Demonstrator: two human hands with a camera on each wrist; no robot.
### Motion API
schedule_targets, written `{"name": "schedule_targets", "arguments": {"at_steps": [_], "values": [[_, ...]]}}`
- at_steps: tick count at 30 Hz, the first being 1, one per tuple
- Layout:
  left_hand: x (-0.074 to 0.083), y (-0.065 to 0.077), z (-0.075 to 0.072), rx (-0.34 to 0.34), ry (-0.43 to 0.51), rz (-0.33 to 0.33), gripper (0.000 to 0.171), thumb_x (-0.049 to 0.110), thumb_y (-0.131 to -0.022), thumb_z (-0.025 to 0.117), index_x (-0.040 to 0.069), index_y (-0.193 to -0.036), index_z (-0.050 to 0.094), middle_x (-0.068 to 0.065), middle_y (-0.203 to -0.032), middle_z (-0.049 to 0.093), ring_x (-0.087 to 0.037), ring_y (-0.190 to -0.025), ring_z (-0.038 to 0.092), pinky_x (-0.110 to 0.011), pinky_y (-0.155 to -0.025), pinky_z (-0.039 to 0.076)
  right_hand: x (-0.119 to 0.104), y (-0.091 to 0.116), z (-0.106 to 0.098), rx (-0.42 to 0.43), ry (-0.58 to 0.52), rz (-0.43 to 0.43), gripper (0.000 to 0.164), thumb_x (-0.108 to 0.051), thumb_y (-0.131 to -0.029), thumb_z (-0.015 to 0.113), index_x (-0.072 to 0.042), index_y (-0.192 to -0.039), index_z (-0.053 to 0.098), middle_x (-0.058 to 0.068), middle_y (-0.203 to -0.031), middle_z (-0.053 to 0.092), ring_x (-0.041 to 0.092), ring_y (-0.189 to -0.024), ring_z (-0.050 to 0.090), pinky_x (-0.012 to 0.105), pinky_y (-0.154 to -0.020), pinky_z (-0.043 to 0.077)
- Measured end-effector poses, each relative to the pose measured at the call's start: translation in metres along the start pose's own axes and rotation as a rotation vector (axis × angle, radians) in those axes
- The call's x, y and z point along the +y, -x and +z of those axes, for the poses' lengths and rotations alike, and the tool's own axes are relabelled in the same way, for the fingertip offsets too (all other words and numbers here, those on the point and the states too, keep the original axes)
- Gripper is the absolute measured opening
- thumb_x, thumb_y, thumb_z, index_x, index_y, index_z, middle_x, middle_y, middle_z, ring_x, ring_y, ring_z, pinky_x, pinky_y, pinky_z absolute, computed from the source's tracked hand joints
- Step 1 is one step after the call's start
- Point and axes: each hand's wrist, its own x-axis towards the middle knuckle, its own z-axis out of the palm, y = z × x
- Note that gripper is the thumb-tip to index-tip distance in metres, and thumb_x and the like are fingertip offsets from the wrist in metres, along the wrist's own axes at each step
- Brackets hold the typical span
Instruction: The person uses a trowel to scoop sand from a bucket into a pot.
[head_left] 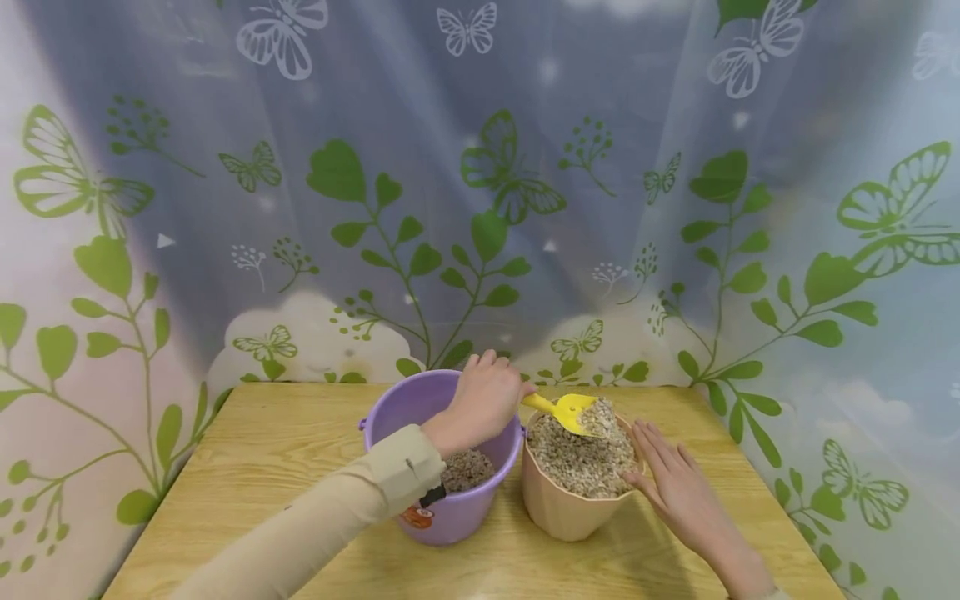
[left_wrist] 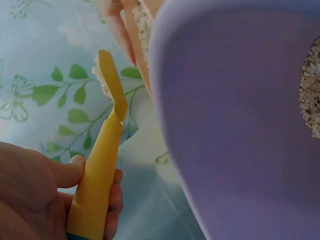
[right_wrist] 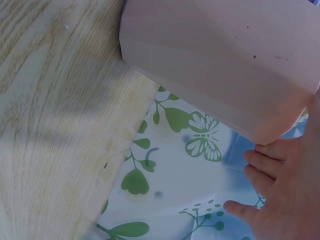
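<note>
My left hand point(head_left: 483, 404) grips the handle of a yellow toy shovel point(left_wrist: 97, 175), thumb on one side and fingers curled round the other. Pale gravel lies on the shovel's blade point(head_left: 573, 412), which is over the peach faceted pot point(head_left: 562, 512). Gravel point(head_left: 585, 458) fills that pot nearly to its rim. With fingers extended, my right hand point(head_left: 682, 492) rests against the pot's right side. Under my left forearm stands a purple bucket point(head_left: 450, 521), with a smaller heap of gravel point(head_left: 468, 471) at its bottom.
Both containers stand side by side on a wood-grain table point(head_left: 277, 450). Behind and beside the table hangs a curtain point(head_left: 420, 208) printed with butterflies and green leaves. The bucket has small purple lugs point(head_left: 362, 424) at its rim.
</note>
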Motion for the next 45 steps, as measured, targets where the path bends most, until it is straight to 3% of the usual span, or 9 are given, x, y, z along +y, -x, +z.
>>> {"name": "schedule_targets", "arguments": {"at_steps": [7, 16, 19, 23, 29, 32, 36, 39, 45], "values": [[0.017, -0.011, 0.009, -0.099, -0.094, 0.085, 0.041, 0.044, -0.102, 0.056, 0.021, -0.070, 0.068, 0.005, -0.071, 0.059, -0.015, -0.073, 0.037, -0.027, -0.067, 0.022, 0.000, 0.001, 0.001, 0.019, 0.008, -0.015, 0.070, -0.041, -0.105, 0.053, -0.001, -0.157, 0.030, 0.021, -0.162, 0.030, 0.042, -0.147, 0.030, 0.066, -0.113, 0.025], [0.037, -0.025, -0.009, -0.151, -0.246, 0.148, 0.020, 0.037, -0.098, 0.064, 0.030, -0.086, 0.078, 0.010, -0.075, 0.060, -0.013, -0.074, 0.032, -0.028, -0.069, 0.020, 0.001, 0.001, 0.001, 0.030, -0.002, -0.023, 0.069, -0.039, -0.105, 0.053, -0.001, -0.157, 0.029, 0.022, -0.161, 0.030, 0.043, -0.147, 0.029, 0.067, -0.112, 0.025], [0.040, -0.027, -0.013, -0.148, -0.289, 0.168, 0.019, 0.029, -0.097, 0.068, 0.029, -0.079, 0.075, 0.010, -0.073, 0.054, -0.013, -0.073, 0.031, -0.028, -0.069, 0.020, 0.001, 0.002, 0.001, 0.031, 0.001, -0.022, 0.069, -0.039, -0.105, 0.053, -0.001, -0.157, 0.029, 0.022, -0.162, 0.030, 0.043, -0.147, 0.029, 0.067, -0.111, 0.025], [0.040, -0.030, -0.014, -0.149, -0.329, 0.177, 0.026, 0.025, -0.097, 0.068, 0.026, -0.071, 0.067, 0.009, -0.071, 0.049, -0.013, -0.074, 0.032, -0.028, -0.069, 0.021, 0.000, 0.002, 0.001, 0.029, 0.008, -0.021, 0.069, -0.040, -0.105, 0.053, -0.001, -0.157, 0.029, 0.022, -0.162, 0.030, 0.043, -0.147, 0.029, 0.067, -0.111, 0.026], [0.036, -0.034, -0.014, -0.184, -0.340, 0.155, 0.016, 0.024, -0.096, 0.069, 0.028, -0.080, 0.072, 0.010, -0.078, 0.060, -0.014, -0.083, 0.041, -0.029, -0.073, 0.028, 0.000, 0.002, 0.000, 0.025, 0.005, -0.022, 0.070, -0.040, -0.105, 0.052, -0.002, -0.158, 0.028, 0.022, -0.161, 0.031, 0.043, -0.147, 0.029, 0.067, -0.111, 0.027], [0.033, -0.034, -0.015, -0.194, -0.324, 0.141, 0.015, 0.032, -0.097, 0.068, 0.028, -0.083, 0.071, 0.008, -0.080, 0.060, -0.016, -0.087, 0.042, -0.029, -0.076, 0.029, 0.000, 0.002, 0.001, 0.030, 0.002, -0.024, 0.070, -0.039, -0.105, 0.053, -0.002, -0.158, 0.028, 0.022, -0.161, 0.031, 0.044, -0.146, 0.030, 0.067, -0.111, 0.027], [0.026, -0.032, -0.015, -0.160, -0.331, 0.141, 0.011, 0.035, -0.094, 0.071, 0.030, -0.085, 0.074, 0.007, -0.081, 0.059, -0.015, -0.087, 0.042, -0.029, -0.077, 0.030, 0.000, 0.002, 0.001, 0.033, -0.003, -0.026, 0.070, -0.039, -0.105, 0.053, -0.003, -0.159, 0.027, 0.022, -0.161, 0.031, 0.044, -0.146, 0.030, 0.067, -0.111, 0.026], [0.021, -0.030, -0.016, -0.115, -0.368, 0.146, 0.011, 0.026, -0.093, 0.073, 0.027, -0.082, 0.074, 0.007, -0.079, 0.059, -0.015, -0.084, 0.042, -0.028, -0.075, 0.030, 0.000, 0.002, 0.002, 0.036, -0.010, -0.026, 0.070, -0.039, -0.105, 0.053, -0.003, -0.159, 0.027, 0.022, -0.161, 0.031, 0.044, -0.147, 0.030, 0.068, -0.110, 0.026], [0.013, -0.027, -0.021, -0.064, -0.449, 0.131, 0.025, 0.017, -0.095, 0.068, 0.021, -0.070, 0.062, 0.005, -0.077, 0.057, -0.016, -0.083, 0.039, -0.030, -0.076, 0.029, 0.000, 0.002, 0.002, 0.045, -0.010, -0.030, 0.069, -0.038, -0.105, 0.054, -0.003, -0.158, 0.028, 0.023, -0.160, 0.032, 0.044, -0.146, 0.031, 0.068, -0.110, 0.027]]}}
